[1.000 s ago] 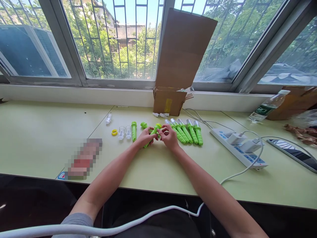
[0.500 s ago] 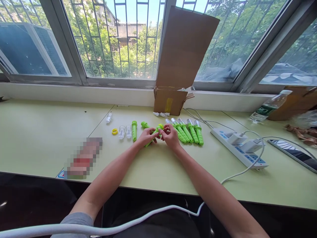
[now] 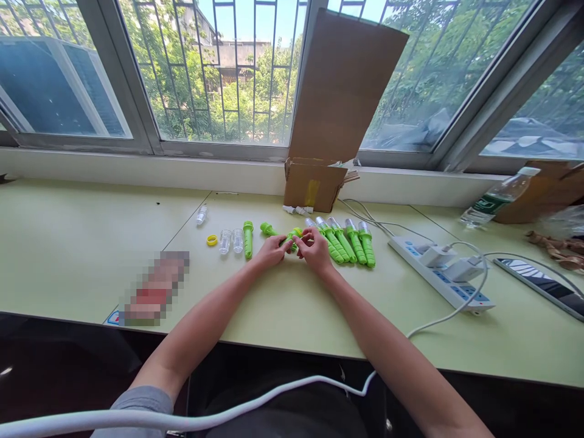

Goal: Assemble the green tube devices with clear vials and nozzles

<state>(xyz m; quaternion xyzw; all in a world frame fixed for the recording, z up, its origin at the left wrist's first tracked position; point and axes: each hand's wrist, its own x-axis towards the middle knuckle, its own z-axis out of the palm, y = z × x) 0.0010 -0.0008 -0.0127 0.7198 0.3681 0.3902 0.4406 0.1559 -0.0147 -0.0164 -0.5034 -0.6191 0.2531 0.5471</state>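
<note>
A green ribbed plastic handle with a yellow ring round its top is between my hands, just above the table. My left hand is closed round the handle's body. The fingers of my right hand pinch at its upper end, close to the yellow ring; exactly what the fingertips grip is hidden. Left of my hands lie a loose green handle, another green handle, two clear plastic caps and a loose yellow ring. Several green handles with clear caps lie to the right.
A cardboard box stands by the window, with small white pieces before it. One more clear piece lies farther left. On the right are a power strip with cables, a phone and a water bottle.
The handle has turned in my hands, so less of its lower body shows below the left fingers. Both hands stay in nearly the same place; the view has shifted slightly.
</note>
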